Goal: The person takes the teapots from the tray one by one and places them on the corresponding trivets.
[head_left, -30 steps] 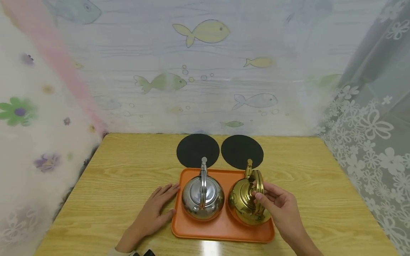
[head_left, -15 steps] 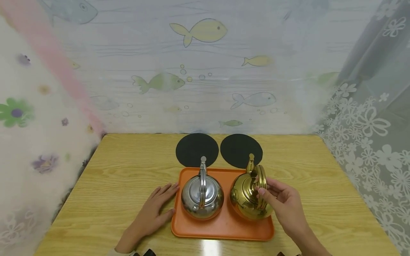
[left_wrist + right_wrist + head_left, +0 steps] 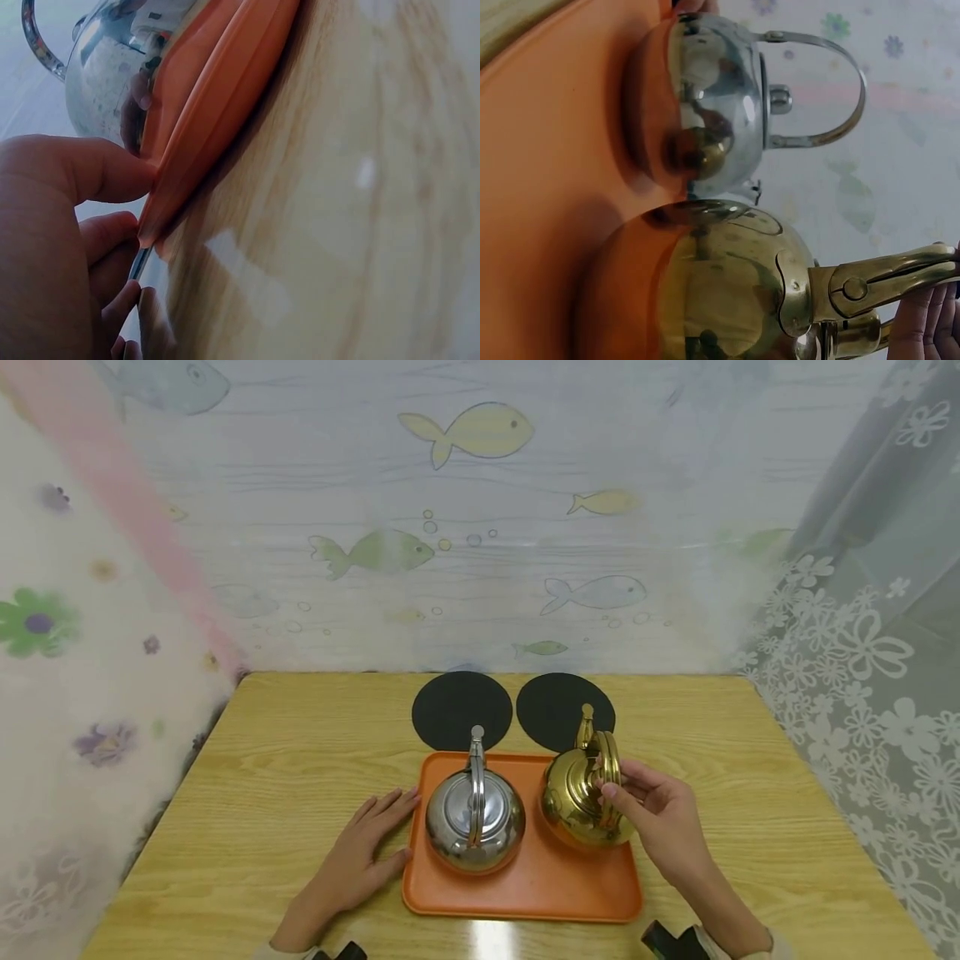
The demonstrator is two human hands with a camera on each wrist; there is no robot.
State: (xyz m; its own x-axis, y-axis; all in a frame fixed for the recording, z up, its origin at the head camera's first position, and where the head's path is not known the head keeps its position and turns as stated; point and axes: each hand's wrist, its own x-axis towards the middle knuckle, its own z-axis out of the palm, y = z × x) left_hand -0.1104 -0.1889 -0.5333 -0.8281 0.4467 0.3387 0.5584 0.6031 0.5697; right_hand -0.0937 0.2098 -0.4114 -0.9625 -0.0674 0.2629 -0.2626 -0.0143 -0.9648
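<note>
Currently, the right hand (image 3: 663, 814) grips the gold kettle (image 3: 576, 817); the left hand (image 3: 367, 850), outstretched, touches the orange tray (image 3: 517, 895).

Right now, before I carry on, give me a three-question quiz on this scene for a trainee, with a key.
1. Which hand grips the gold kettle?
2. True or false: the silver kettle stands on the orange tray.
3. How many black discs lie on the table beyond the tray?

Key:
1. The right hand; the left hand touches the tray's edge.
2. True.
3. Two.
</note>
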